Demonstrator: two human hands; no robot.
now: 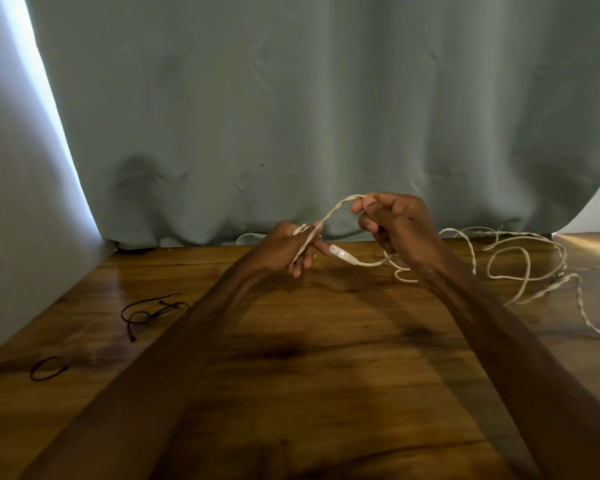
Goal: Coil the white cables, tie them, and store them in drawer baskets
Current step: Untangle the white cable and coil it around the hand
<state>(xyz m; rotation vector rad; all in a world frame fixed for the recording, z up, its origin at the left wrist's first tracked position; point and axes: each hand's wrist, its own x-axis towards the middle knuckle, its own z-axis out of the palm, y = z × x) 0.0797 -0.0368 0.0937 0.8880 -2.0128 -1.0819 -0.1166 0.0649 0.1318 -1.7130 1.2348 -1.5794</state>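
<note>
A white twisted cable (520,268) lies in loose tangled loops on the right of the wooden table (326,375). My left hand (288,247) grips a stretch of this cable above the table's far middle. My right hand (392,220) pinches the cable a little higher, so a short arc runs between both hands. A clear plug end (338,252) of the cable sticks out just below and between the hands.
Black cable ties (149,310) lie in a loose bunch on the left of the table, and another looped black tie (47,368) sits nearer the left front edge. A grey-green curtain (291,116) hangs behind the table. No drawer baskets show.
</note>
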